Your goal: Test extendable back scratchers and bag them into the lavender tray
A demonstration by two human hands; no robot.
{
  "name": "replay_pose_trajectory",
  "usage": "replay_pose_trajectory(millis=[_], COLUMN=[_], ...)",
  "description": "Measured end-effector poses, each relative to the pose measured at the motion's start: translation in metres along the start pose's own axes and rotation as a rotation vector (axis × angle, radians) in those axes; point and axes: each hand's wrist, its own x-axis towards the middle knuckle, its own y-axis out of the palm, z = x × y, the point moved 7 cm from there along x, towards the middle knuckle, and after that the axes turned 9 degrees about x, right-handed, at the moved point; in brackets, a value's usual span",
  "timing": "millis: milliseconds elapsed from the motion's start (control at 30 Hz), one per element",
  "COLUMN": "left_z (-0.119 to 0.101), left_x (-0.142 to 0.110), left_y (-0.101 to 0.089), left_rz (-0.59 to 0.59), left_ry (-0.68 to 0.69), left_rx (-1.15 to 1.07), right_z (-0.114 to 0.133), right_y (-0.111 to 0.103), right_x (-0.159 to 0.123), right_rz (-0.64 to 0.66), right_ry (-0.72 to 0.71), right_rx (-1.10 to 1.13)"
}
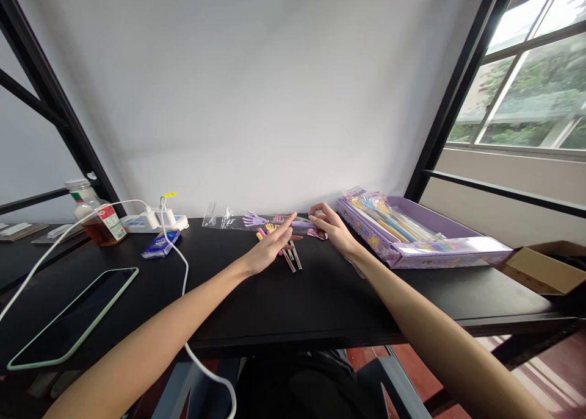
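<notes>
Pale wall: rises behind everything else on the near side of the window
Black desk: carries all the small goods, with the work gathered near its back edge
Purple box: open at the right, holding several wrapped sticks in clear film; that batch looks bagged, though how many there are is hard to count
Phone: flat at the left, well apart from the work
Clear sleeve: lies crosswise near the wall, its left end flat and showing nothing inside
Purple stick: hand-shaped at its left end, lying along the sleeve; whether fully inside I cannot tell, so I judge this piece part-way through handling, and it is outside the box
Left hand: fingers stretched out straight above the small sticks, no grasp showing
Right hand: thumb and fingers bent together at the stick's right end; whether they pinch stick or film I cannot tell
Loose sticks: yellow and pink, partly hidden beneath the left hand, also outside the box and seemingly left to deal with
Pink packet: small, just below the right fingertips
</notes>
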Motion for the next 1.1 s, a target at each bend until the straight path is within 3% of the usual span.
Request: replay_pose_trajectory(millis=[100,233,300,467,567,700,933,1100], left_z=[0.002,0.009,0.010,0.005,0.004,0.004,-0.004,-0.005], left_x=[0.002,0.006,0.007,0.006,0.005,0.008,0.005,0.002], left_y=[-0.010,-0.044,-0.052,-0.035,-0.026,-0.029,-0.058,-0.053], left_rz=[-0.061,-0.323,-0.375,-0.202,-0.161,-0.195,-0.340,-0.309], left_ry=[-0.011,0.008,0.039,0.072,0.061,0.079,0.166,0.172], left_rx=[-0.004,-0.079,-0.101,-0.047,-0.048,-0.123,-0.207,-0.182], right_z=[0.001,0.003,0.001,-0.003,-0.005,-0.008,0.011,0.005], right_y=[-0.001,-0.001,-0.002,-0.007,-0.012,-0.016,-0.026,-0.030], right_x=[0.001,0.003,0.003,0.001,0.002,0.005,0.003,0.001], right_rz=[-0.029,-0.048,-0.060,-0.106,-0.156,-0.206,-0.247,-0.318], right_ry=[0.007,0.008,0.023,0.009,-0.012,0.054,0.068,0.099], right_rx=[0.009,0.030,0.037,-0.031,-0.037,0.092,0.349,0.368])
